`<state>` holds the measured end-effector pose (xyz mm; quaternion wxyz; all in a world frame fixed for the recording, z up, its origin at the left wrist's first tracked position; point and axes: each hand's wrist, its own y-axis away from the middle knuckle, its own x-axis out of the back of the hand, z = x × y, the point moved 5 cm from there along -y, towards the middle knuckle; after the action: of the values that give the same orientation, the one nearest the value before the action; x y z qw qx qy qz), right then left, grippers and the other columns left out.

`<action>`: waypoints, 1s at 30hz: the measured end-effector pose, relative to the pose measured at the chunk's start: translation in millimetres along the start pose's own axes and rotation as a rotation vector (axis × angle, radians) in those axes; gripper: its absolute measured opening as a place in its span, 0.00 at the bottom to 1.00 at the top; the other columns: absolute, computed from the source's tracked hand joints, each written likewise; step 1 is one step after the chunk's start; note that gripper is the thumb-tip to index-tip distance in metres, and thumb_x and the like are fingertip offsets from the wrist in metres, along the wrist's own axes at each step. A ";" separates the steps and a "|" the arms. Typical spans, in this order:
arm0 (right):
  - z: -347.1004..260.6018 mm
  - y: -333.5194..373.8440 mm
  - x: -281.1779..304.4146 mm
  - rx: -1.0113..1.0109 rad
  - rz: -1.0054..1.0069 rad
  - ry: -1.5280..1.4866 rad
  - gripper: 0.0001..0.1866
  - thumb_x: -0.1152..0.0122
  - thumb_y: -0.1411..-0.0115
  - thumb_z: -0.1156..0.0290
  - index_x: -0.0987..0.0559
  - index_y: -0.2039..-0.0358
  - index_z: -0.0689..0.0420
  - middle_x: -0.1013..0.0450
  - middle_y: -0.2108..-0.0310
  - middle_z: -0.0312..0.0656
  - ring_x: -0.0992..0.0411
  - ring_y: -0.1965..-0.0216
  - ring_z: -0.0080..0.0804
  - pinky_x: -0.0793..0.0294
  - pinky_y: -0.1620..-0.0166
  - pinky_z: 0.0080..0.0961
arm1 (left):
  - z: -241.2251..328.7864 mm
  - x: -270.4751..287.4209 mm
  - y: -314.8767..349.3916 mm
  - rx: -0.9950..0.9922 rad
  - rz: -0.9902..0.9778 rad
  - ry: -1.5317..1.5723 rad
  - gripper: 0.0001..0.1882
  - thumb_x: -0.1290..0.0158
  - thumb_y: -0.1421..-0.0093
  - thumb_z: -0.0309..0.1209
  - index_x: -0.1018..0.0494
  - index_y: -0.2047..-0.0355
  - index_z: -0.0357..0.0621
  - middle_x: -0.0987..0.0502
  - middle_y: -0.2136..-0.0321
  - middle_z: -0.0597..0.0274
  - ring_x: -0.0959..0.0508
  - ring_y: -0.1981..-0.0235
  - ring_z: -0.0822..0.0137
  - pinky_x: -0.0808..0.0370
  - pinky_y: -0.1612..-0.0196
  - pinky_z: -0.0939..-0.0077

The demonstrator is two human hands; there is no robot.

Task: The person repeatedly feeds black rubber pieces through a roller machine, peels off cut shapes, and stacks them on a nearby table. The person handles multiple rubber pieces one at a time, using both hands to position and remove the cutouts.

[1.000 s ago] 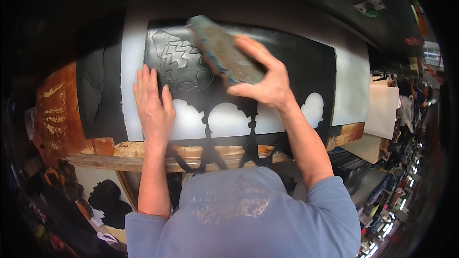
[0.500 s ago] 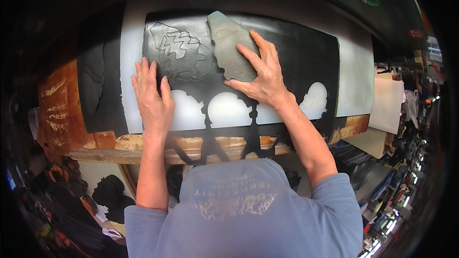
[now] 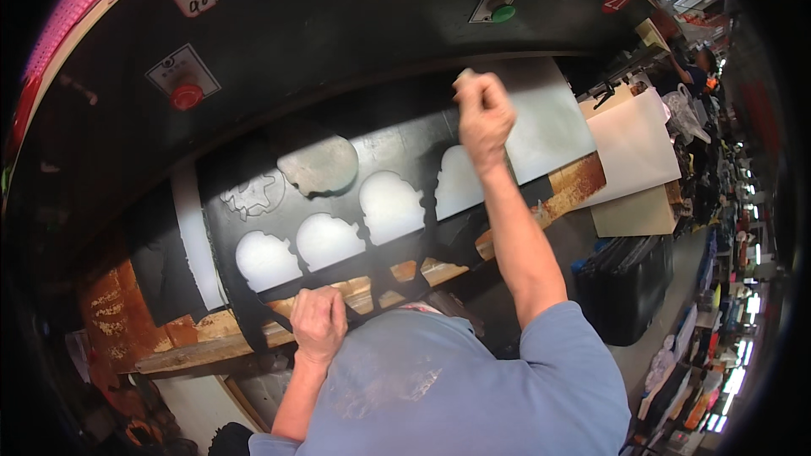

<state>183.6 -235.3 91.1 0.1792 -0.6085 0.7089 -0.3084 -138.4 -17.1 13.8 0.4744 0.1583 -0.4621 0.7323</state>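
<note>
My right hand point(image 3: 487, 121) is raised above the far right part of the black sheet point(image 3: 427, 133), its fingers curled closed. A small pale tip shows at its top; whether that is a fingertip or a held thing I cannot tell. My left hand point(image 3: 319, 323) is a closed fist at the bench's front edge, beside the sheet's dangling strips; what it holds, if anything, is hidden. On the sheet lies a grey rounded cutting die point(image 3: 319, 165), next to a pressed wavy outline point(image 3: 252, 194). A row of rounded cut-outs along the sheet's near side shows the white board point(image 3: 545, 131) beneath.
A dark machine head with a red button point(image 3: 187, 97) and a green button point(image 3: 503, 13) spans the far side. The worn wooden bench edge point(image 3: 203, 354) runs along the front. Pale panels point(image 3: 634, 148) and a black bin point(image 3: 623, 295) stand at the right.
My hands have left the sheet and the die: the right rose toward the machine and closed, the left drew back to the bench edge and closed. The view has tilted, showing more machine.
</note>
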 end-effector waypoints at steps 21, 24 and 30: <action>30.0 140.2 58.0 -0.139 -0.435 0.149 0.16 0.29 0.34 0.66 0.19 0.74 0.64 0.27 0.80 0.43 0.33 0.79 0.28 0.33 0.72 0.31 | 23.4 -59.5 -15.7 0.247 0.155 -0.184 0.14 0.33 0.38 0.29 0.22 0.55 0.40 0.20 0.75 0.58 0.21 0.69 0.54 0.26 0.60 0.57; 32.2 139.2 58.0 -0.215 -0.455 0.074 0.17 0.29 0.33 0.65 0.19 0.75 0.64 0.30 0.82 0.38 0.36 0.79 0.20 0.35 0.73 0.27 | 26.3 -61.2 -13.4 0.200 0.181 -0.198 0.14 0.33 0.38 0.29 0.23 0.55 0.40 0.20 0.74 0.57 0.22 0.69 0.52 0.26 0.58 0.56; 28.3 135.9 67.0 -0.343 -0.386 0.010 0.20 0.29 0.30 0.60 0.16 0.74 0.62 0.32 0.82 0.26 0.39 0.76 0.12 0.39 0.73 0.20 | 23.2 -60.0 -8.5 0.192 0.134 -0.201 0.14 0.34 0.37 0.29 0.24 0.54 0.40 0.20 0.70 0.53 0.22 0.66 0.51 0.28 0.57 0.55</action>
<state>86.1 -297.3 -10.9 0.0074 -0.7525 0.6224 -0.2151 -106.1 -68.2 -9.8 0.3587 0.2443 -0.4448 0.7834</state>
